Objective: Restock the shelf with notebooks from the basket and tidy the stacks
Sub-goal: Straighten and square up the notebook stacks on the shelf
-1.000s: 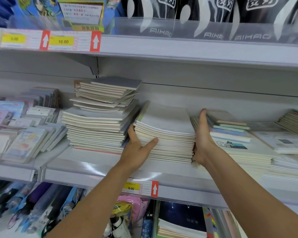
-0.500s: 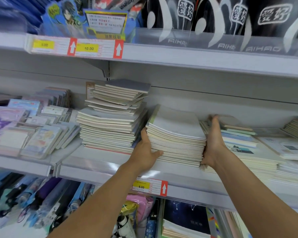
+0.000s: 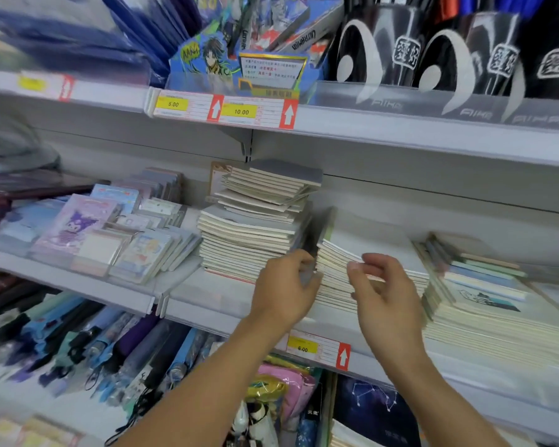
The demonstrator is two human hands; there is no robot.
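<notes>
Both hands had been drawn back from the middle stack [image 3: 368,253] on the shelf [image 3: 226,301]. The left hand [image 3: 284,288] was seen at its left edge, grip unclear; the right hand [image 3: 384,291] was held loosely curled, empty.

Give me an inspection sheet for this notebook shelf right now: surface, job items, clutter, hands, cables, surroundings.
Surface: white middle shelf, price tag 6.00 on its front edge.
Job's things: middle notebook stack, fairly even; tall left stack, upper notebooks askew; right stack, mixed covers. Basket not in view.
Clutter: character notepads, overlapping.
Hands: left hand at the middle stack's left edge, apparently gripping a dark, blurred item; right hand before the stack, fingers curled, grip unclear.
Cables: nothing seen.
Surroundings: umbrellas below; black pen displays above.
</notes>
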